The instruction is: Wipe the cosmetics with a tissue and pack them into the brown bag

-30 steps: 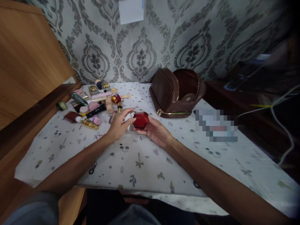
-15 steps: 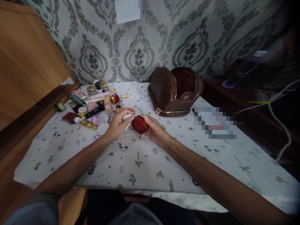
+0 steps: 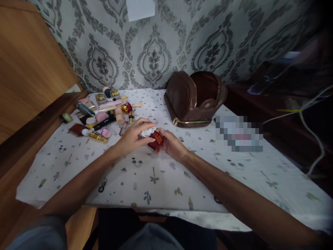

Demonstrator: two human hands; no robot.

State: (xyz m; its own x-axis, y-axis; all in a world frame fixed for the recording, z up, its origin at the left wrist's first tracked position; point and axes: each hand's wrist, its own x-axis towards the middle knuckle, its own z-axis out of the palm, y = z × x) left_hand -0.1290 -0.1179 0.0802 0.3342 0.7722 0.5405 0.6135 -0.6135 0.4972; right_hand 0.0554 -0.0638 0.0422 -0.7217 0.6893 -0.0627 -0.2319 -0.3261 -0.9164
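My right hand [image 3: 173, 144] is closed around the right side of a small dark red faceted bottle [image 3: 158, 138] with gold lettering on its face. A crumpled white wipe [image 3: 148, 132] is pinched in my left hand [image 3: 135, 136], between thumb and fingers. It presses against the upper left of the bottle. Both hands meet above the middle of the patterned tablecloth [image 3: 153, 163]. Just beyond my left hand lie a gold-and-black lipstick [image 3: 131, 117] and a red jar-like item with gold [image 3: 126, 107]. Part of the bottle is hidden by my fingers.
An open brown leather cosmetic bag [image 3: 187, 100] stands at the back right. Several makeup items, among them a black-handled brush [image 3: 104, 123] and a beige tube [image 3: 119, 114], lie in a heap at left. A blurred-out flat object [image 3: 240, 134] and a white cable [image 3: 312, 139] are at right.
The bottle has been turned in my right hand, so its gold-lettered face now shows. My left hand has moved over it with the wipe, which shows more.
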